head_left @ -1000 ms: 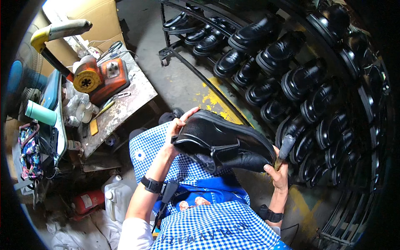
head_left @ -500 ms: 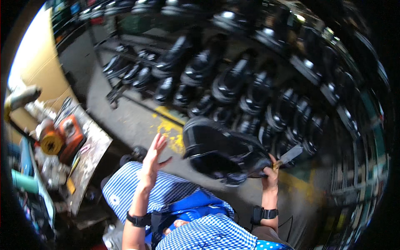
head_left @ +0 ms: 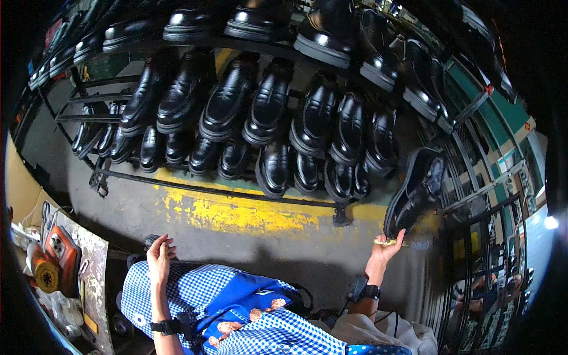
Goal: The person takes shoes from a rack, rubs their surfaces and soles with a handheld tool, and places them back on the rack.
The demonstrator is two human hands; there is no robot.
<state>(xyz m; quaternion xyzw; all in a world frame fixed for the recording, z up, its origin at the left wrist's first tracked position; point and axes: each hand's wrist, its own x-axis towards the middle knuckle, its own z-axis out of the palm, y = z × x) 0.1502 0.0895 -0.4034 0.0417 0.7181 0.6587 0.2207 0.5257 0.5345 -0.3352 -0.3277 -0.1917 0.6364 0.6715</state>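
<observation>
My right hand (head_left: 384,251) grips a black shoe (head_left: 417,192) by its lower end, out to the right. The shoe is tilted up, its thick sole edge facing left. In the same hand, under the shoe, lies a slim tool (head_left: 383,241) with a yellowish handle. Its pale, blade-like end sticks out to the right and is blurred. My left hand (head_left: 160,257) is raised above my checked blue apron (head_left: 225,290), empty, with the fingers loosely bent and a little apart. It touches nothing.
A dark metal rack (head_left: 207,188) with several rows of shiny black shoes (head_left: 269,100) stretches across in front. At left stands a worn workbench (head_left: 92,248) with an orange machine (head_left: 62,254). More metal racking (head_left: 482,195) stands at right. Worn yellow paint (head_left: 236,213) marks the floor.
The shoe has gone from in front of me out to the right and turned more upright, still in my right hand with the tool. My left hand has dropped left, its fingers bending. The view has shifted.
</observation>
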